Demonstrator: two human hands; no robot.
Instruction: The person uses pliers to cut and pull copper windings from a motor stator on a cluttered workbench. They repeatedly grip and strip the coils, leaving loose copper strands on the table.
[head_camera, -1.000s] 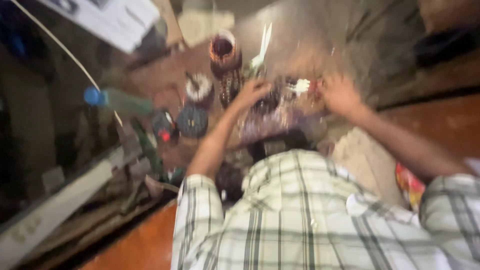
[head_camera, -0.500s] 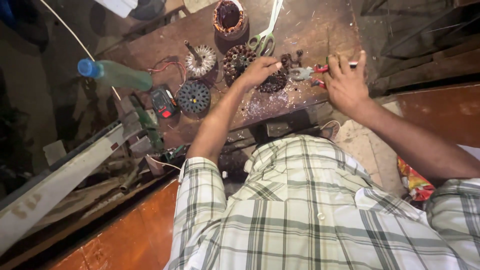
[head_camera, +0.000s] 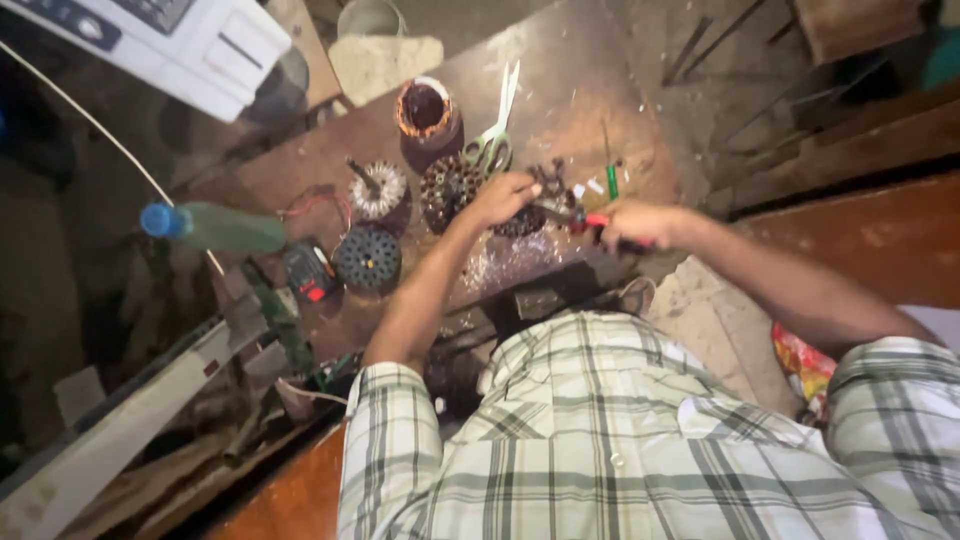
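since the earlier frame the view had pulled back and tilted, so the workbench (head_camera: 560, 90) sat higher in the picture; both hands stayed at the same spot near its front edge. nearest was a checked cotton shirt (head_camera: 620, 440) in green, grey and white, short sleeves, with a polished reddish wooden surface on either side. right hand (head_camera: 635, 222) was clenched round red-handled pliers (head_camera: 585, 217), metal nose pointing left. left hand (head_camera: 503, 195) rested with fingers curled on a dark round wound stator (head_camera: 520, 215), touching the pliers' tip; whether it gripped the part, cannot tell. the stator lay near the front edge, over a shiny scatter of wire scraps. just left: a second ribbed round stator (head_camera: 447, 187), a dark finned disc (head_camera: 367, 257), a pale rotor with a shaft (head_camera: 378, 188), a small black and red meter (head_camera: 308, 272). further: green-handled scissors (head_camera: 492, 140), a copper-wound ring (head_camera: 425, 108). a green plastic bottle with a blue cap (head_camera: 215, 226) lay off the left side. the bench was scuffed, dusty brown board. a white plastic machine (head_camera: 170, 40) sat far left; dim, cluttered floor.
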